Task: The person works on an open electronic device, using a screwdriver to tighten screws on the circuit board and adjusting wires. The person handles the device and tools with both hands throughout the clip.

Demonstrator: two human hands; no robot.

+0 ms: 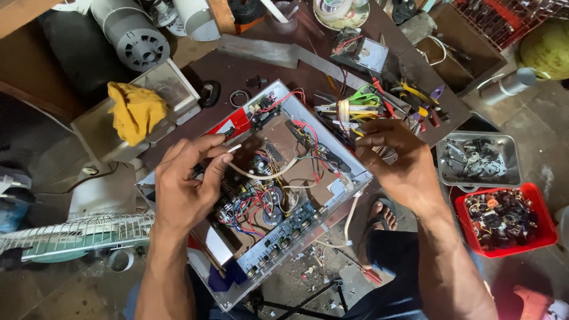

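Head view is showing the left hand [186,184] pinching a white wire [261,173] over the open amplifier chassis [269,189] on the bench [237,71], right hand [397,163] fingers curled, holding nothing discernible.

shiny sheet-metal chassis [332,151], glossy plastic-sheathed wires [261,175], soft yellow cloth [137,111], dull steel tray [514,155], glossy red plastic bin [536,237]

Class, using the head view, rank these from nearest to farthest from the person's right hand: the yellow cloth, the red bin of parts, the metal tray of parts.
From the right hand:
1. Metal tray of parts, just right of it.
2. Red bin of parts, lower right.
3. Yellow cloth, far left, beyond the left hand.
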